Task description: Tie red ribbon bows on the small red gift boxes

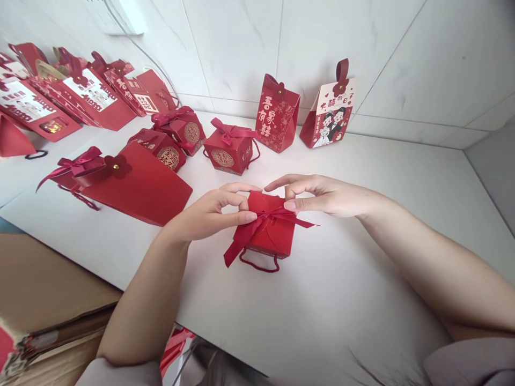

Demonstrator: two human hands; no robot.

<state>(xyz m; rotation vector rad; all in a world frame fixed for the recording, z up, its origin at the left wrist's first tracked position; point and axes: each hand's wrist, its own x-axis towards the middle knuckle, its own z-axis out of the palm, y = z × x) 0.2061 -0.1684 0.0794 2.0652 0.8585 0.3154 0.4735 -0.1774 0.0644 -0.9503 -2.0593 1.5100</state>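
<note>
A small red gift box (277, 236) sits on the white table in front of me, with a dark red ribbon (251, 231) tied across its top. One ribbon tail hangs down the near left side and the other sticks out to the right. My left hand (219, 210) pinches the ribbon at the left of the knot, its fingers curled by the box's far left edge. On the right, my right hand (317, 195) pinches the ribbon between thumb and bent finger, its forefinger stretched over the far edge. A twisted cord handle (259, 266) lies at the box's near side.
Behind stand a ribboned box (229, 147), a red bag-shaped box (277, 115) and one with a printed couple (330, 115). A large red box (140, 182) lies left of my left hand. Several more boxes crowd the back left. A cardboard carton (48, 284) stands below the table's left edge.
</note>
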